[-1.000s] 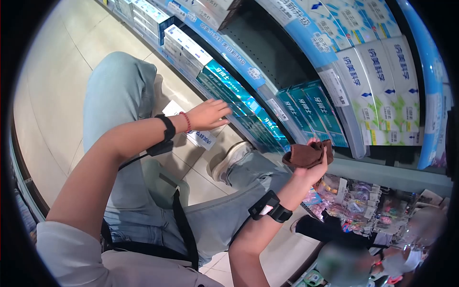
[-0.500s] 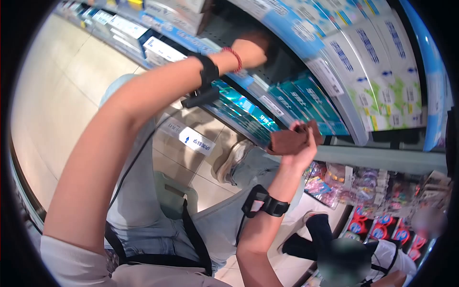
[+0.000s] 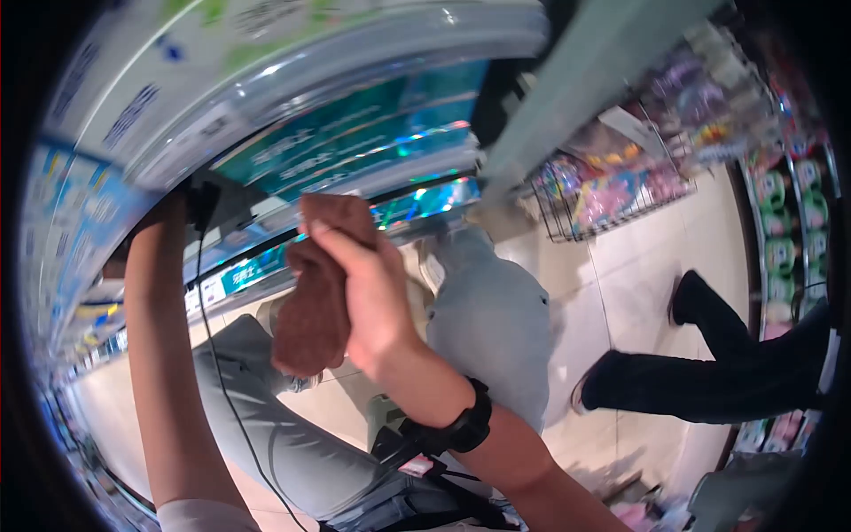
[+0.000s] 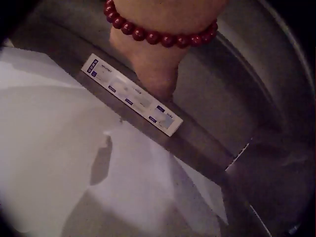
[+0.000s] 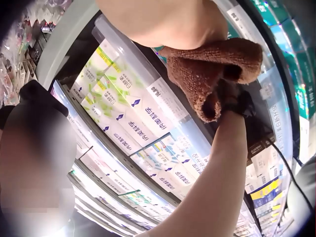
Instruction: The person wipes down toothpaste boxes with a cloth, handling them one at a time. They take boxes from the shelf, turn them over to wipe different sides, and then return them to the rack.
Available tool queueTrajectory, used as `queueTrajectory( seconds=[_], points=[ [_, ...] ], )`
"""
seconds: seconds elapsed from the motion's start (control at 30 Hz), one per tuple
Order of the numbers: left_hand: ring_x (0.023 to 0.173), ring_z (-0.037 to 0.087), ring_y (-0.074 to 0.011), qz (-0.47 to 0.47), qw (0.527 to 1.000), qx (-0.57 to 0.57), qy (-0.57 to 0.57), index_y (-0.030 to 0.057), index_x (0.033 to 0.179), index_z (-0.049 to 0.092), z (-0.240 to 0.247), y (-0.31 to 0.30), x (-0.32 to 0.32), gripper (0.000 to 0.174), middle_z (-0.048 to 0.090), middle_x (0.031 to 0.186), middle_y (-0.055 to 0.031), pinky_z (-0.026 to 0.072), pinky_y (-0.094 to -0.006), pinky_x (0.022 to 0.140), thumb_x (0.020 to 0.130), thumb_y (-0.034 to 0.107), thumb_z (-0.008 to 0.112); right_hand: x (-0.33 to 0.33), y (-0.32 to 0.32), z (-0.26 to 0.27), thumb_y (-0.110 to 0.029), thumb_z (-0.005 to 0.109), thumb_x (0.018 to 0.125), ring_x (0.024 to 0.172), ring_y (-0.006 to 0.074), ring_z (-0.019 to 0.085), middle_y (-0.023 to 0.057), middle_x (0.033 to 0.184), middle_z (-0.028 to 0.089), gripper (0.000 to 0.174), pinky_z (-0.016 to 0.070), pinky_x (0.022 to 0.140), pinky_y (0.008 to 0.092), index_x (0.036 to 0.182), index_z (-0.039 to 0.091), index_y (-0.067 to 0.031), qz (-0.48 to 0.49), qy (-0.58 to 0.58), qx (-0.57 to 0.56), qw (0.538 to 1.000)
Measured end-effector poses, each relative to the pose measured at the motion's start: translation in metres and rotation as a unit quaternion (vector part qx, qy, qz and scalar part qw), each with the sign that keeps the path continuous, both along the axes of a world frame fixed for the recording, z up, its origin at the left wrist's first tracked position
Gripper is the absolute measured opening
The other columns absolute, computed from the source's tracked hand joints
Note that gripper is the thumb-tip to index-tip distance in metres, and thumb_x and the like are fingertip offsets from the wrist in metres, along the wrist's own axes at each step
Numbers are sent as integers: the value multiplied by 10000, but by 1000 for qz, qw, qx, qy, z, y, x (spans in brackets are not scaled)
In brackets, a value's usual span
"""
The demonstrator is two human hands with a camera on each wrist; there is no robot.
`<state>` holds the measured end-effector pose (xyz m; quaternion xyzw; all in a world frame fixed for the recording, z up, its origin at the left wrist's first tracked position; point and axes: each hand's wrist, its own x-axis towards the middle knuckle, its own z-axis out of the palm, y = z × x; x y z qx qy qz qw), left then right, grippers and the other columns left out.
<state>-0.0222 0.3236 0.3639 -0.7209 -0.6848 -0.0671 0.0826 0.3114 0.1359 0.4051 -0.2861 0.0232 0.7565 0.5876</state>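
Note:
In the head view my right hand point(image 3: 377, 301) grips a bunched brown terry cloth point(image 3: 310, 328), thumb pressed over it. The right wrist view shows the same cloth point(image 5: 217, 74) hanging in folds below the right hand point(image 5: 173, 24). My left arm point(image 3: 160, 355) reaches into the dark shelf gap, so the left hand is lost from the head view. The left wrist view has the left hand point(image 4: 153, 69), below a red bead bracelet point(image 4: 153, 37), right at the edge of a slim white box with blue labels point(image 4: 131, 96). Its fingers are hidden; whether they hold the box I cannot tell.
Teal toothpaste boxes point(image 3: 310, 146) stand on the shelf beside the gap. White-and-green boxes point(image 5: 121, 101) fill the neighbouring row behind a clear shelf lip. A wire basket of packets point(image 3: 612, 191) hangs to the right. Another person's dark-trousered legs point(image 3: 691, 386) are in the aisle.
The left hand has gone from beside the lower teal boxes up into the dark shelf gap. The right hand has carried the brown cloth toward the left arm. The head view has turned.

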Motion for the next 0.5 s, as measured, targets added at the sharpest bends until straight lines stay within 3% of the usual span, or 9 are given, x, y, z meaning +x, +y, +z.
queueTrajectory(
  seconds=[0.07,0.13,0.2,0.37,0.4,0.5],
  points=[
    [1019,563,-375,5,1000,-4,6,35,1119,576,4,4,-4,457,593,1104,-204,441,-466,878,852,395,487,2,1,2,-95,607,840,795,151,615,60,920,608,223,484,721,279,1040,578,-1,15,-4,-62,998],
    [1021,562,-374,7,1000,-6,14,35,1120,576,6,7,-12,461,594,1105,-204,440,-464,879,851,399,488,12,-1,8,-72,568,857,812,128,601,40,965,606,178,481,719,270,1022,590,-9,21,51,-32,998],
    [1022,562,-373,5,1000,-10,22,36,1122,576,8,12,-16,464,594,1106,-204,440,-462,880,850,402,490,12,0,4,-100,600,853,775,146,605,54,977,592,227,489,706,275,1059,569,-9,-24,51,-14,998],
    [1026,561,-369,-1,999,-27,45,38,1124,577,7,25,-24,472,594,1108,-203,438,-456,882,849,412,494,11,2,-3,-52,515,867,846,81,553,51,952,583,171,467,705,235,1006,561,36,-82,-3,33,996],
    [1027,561,-369,-1,998,-28,48,38,1125,578,8,28,-26,474,594,1108,-203,438,-455,883,849,414,494,7,1,-4,-42,517,859,864,86,552,62,935,589,173,465,705,237,1001,558,47,-108,-71,31,991],
    [1030,560,-367,-2,998,-33,55,39,1126,578,11,30,-27,479,595,1109,-202,437,-452,884,848,420,497,8,5,-3,-43,526,844,752,110,570,77,862,598,156,464,663,265,970,556,43,-90,-45,7,995]
  ],
)
